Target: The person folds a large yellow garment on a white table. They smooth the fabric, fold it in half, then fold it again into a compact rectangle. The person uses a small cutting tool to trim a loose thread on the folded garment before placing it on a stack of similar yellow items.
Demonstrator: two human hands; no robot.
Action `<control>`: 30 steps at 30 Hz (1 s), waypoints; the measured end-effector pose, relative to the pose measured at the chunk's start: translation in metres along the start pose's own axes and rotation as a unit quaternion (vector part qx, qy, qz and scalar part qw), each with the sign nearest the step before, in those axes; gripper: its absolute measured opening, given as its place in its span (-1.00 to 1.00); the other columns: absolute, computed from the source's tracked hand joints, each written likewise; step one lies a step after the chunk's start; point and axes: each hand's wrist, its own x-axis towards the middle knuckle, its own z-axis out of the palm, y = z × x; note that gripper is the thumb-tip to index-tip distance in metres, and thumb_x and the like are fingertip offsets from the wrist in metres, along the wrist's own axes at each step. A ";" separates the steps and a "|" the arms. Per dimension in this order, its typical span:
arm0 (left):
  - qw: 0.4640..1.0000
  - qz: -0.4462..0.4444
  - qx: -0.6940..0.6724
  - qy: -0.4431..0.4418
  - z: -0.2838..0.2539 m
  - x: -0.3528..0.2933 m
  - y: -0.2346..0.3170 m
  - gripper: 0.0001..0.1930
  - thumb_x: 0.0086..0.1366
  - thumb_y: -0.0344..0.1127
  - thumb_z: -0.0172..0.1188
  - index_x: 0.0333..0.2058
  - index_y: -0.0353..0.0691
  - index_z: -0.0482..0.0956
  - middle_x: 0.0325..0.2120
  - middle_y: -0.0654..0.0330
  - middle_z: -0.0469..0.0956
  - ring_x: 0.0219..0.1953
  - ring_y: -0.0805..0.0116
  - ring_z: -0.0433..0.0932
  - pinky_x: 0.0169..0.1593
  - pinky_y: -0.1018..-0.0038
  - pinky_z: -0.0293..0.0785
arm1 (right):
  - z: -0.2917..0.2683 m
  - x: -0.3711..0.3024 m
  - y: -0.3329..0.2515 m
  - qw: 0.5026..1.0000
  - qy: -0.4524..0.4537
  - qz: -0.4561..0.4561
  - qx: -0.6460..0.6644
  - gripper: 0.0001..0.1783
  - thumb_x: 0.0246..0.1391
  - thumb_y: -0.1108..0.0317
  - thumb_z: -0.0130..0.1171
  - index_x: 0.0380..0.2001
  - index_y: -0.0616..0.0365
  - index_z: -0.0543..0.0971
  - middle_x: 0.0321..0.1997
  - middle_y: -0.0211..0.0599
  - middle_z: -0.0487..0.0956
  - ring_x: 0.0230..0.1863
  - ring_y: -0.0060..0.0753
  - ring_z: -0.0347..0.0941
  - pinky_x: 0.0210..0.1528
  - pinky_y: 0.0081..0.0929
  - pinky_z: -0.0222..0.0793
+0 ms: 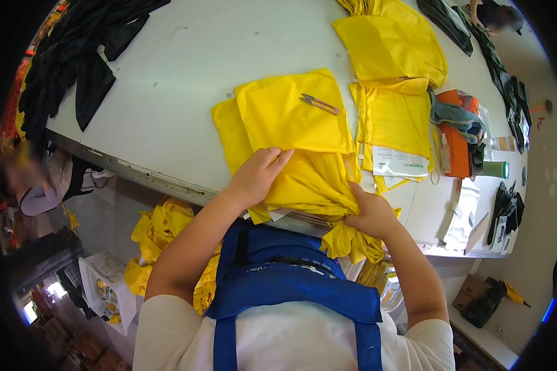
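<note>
A bunched yellow cloth [312, 182] hangs over the table's near edge in front of me. My right hand [372, 213] is closed around its gathered right side, and a crumpled end sticks out below the fist. My left hand [258, 176] pinches the cloth at its upper left, along the lower edge of a flat folded yellow piece [284, 117]; part of the fingers is hidden. On that folded piece lie thread snips [320, 104] with a pinkish handle. Another yellow layer shows underneath at the left.
Yellow stacks [396, 49] and a clear printed packet [400, 162] lie on the right. Beyond stand an orange box [457, 148] and a green cylinder [495, 169]. Black garments [74, 62] cover the far left. Yellow cloth [164, 229] is heaped below the table; other people are nearby.
</note>
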 end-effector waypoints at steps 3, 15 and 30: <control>0.998 0.058 -0.018 0.003 -0.004 -0.004 0.003 -0.46 0.16 -0.52 0.01 0.18 -0.20 0.37 -0.08 0.08 0.40 -0.14 0.09 0.43 0.00 0.33 0.41 | 0.003 0.000 0.009 0.997 0.039 0.028 0.055 -0.07 -0.24 0.14 0.27 0.28 0.08 0.21 -0.26 0.18 0.59 -0.20 0.15 0.53 -0.12 -0.13 0.43; 0.989 0.071 -0.127 0.006 0.001 -0.004 0.059 -0.49 0.14 -0.48 0.05 0.13 -0.24 0.38 -0.13 0.03 0.42 -0.08 0.04 0.44 0.02 0.29 0.41 | 0.017 0.032 -0.031 0.972 0.108 0.008 0.210 -0.01 -0.19 0.12 0.30 0.34 -0.03 0.11 -0.16 0.18 0.58 -0.10 0.17 0.52 -0.07 -0.16 0.43; 0.983 0.134 -0.110 0.059 -0.016 0.052 0.084 -0.79 0.12 -0.41 0.14 -0.22 -0.20 0.52 -0.35 0.15 0.47 -0.30 0.09 0.51 -0.23 0.28 0.47 | 0.033 0.060 -0.031 0.948 0.277 -0.097 0.122 -0.50 -0.13 0.26 0.22 -0.04 0.14 0.51 -0.12 0.01 0.58 -0.12 0.05 0.53 -0.09 -0.20 0.45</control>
